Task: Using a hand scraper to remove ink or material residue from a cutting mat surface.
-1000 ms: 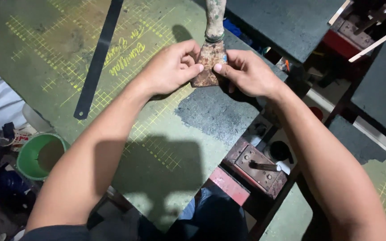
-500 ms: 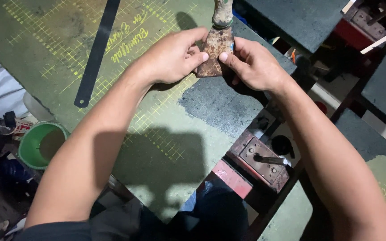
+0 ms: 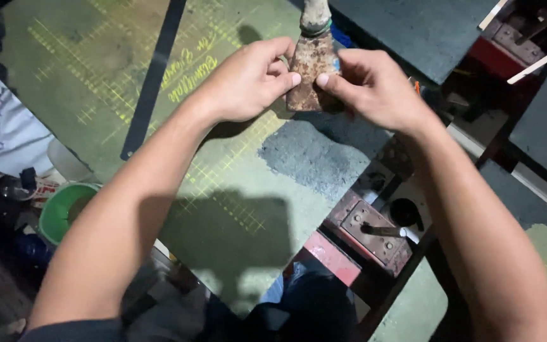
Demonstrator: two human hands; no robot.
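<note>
- Rusty wedge-shaped tool (image 3: 311, 73) pinched upright at 12 o'clock on the green cutting mat (image 3: 96, 76), over the counter.
- Left hand (image 3: 248, 82) and right hand (image 3: 375, 85) fingers clamped on its flared base.
- Work under way; no finished result visible.
- Handle top cut off; tool's contact point hidden.

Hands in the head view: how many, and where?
2. Left hand pinches the left edge of the rusty scraper blade over the green cutting mat; right hand pinches its right edge. None other visible.
</note>
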